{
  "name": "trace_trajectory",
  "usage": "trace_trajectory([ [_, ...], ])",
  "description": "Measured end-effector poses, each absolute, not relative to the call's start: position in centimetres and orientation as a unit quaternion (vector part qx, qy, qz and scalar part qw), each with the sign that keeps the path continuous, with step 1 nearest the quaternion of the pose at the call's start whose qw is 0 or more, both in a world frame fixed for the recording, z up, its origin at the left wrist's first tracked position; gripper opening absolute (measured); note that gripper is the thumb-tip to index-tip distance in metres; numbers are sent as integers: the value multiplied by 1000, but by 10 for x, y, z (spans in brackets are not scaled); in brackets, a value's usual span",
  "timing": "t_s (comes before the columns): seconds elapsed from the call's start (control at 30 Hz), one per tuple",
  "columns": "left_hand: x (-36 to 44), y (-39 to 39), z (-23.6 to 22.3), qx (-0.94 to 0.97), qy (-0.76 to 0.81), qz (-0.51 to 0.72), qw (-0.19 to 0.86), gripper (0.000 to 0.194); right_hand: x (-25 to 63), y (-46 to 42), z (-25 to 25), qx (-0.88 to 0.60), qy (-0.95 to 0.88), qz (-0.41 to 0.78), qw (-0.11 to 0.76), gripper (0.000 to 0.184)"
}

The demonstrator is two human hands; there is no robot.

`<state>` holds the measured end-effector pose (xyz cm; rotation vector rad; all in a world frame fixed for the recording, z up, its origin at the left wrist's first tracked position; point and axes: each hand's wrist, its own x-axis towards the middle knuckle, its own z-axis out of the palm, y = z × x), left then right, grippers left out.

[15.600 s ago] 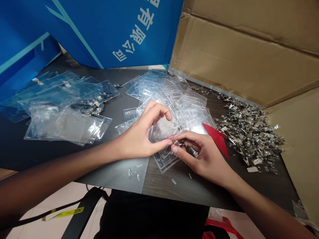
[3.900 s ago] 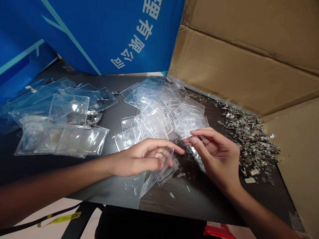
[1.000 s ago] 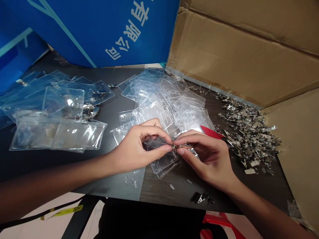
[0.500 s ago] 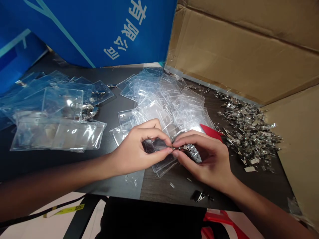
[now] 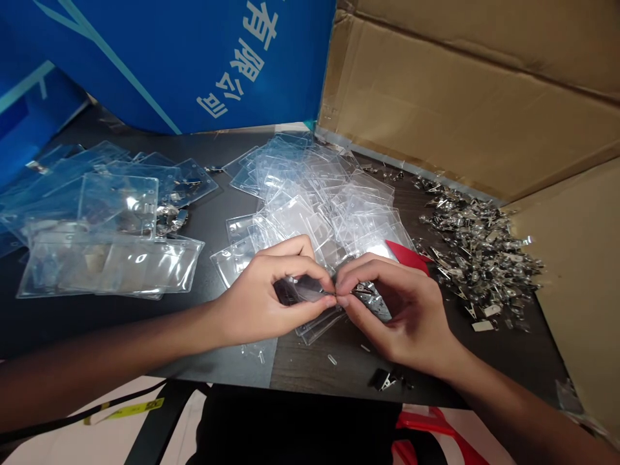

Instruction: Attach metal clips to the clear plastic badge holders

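My left hand (image 5: 268,298) pinches the edge of a clear plastic badge holder (image 5: 303,289) between thumb and fingers, just above the dark table (image 5: 232,352). My right hand (image 5: 397,310) meets it fingertip to fingertip, pinched on a small metal clip (image 5: 361,290) at the holder's edge. Both hands hover over the near end of a loose heap of clear badge holders (image 5: 320,200). A red piece (image 5: 407,256) pokes out from behind my right hand.
A pile of metal clips (image 5: 477,248) lies at the right. Holders with clips attached (image 5: 101,226) are spread at the left. A blue box (image 5: 184,58) and a cardboard box (image 5: 465,97) stand behind. A stray clip (image 5: 386,381) sits near the table's front edge.
My fingertips have drawn closer together at the holder's edge. The view has drifted slightly right. The piles have not moved.
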<state>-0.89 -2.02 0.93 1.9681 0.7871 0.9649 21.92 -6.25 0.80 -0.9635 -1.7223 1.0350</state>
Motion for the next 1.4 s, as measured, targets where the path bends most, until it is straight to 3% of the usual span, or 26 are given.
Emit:
trace_trajectory([
  [0.2,-9,-19,11,764,330,378,406,11,219,-60,1,-398,-703,388,443,12],
  [0.33,-10,-17,14,755,343,383,408,10,225,-55,13,-410,-682,419,437,33],
  [0.4,-11,-16,15,753,344,393,400,9,238,-52,27,-437,-690,445,367,38],
  [0.47,-12,-16,16,750,349,402,393,9,255,-52,41,-447,-743,449,215,24],
  [0.57,-13,-16,15,746,358,405,389,12,272,-61,49,-424,-802,421,-24,45],
  [0.63,-13,-16,15,749,355,404,388,14,273,-71,43,-409,-824,380,-96,49],
  [0.8,-20,-7,22,770,372,386,346,9,251,-81,20,-392,-854,289,-182,37],
  [0.93,-36,16,46,783,450,361,233,5,250,-74,16,-374,-864,298,-158,29],
  [1.03,-61,39,65,777,531,332,63,23,256,-71,19,-365,-876,296,-107,25],
  [1.13,-104,64,72,763,604,224,-55,45,258,-70,22,-397,-873,282,-27,19],
  [1.27,-180,96,58,729,672,108,-70,61,251,-63,19,-451,-843,277,100,28],
  [1.4,-214,116,50,621,782,23,-38,79,235,-57,6,-459,-844,219,172,42],
])
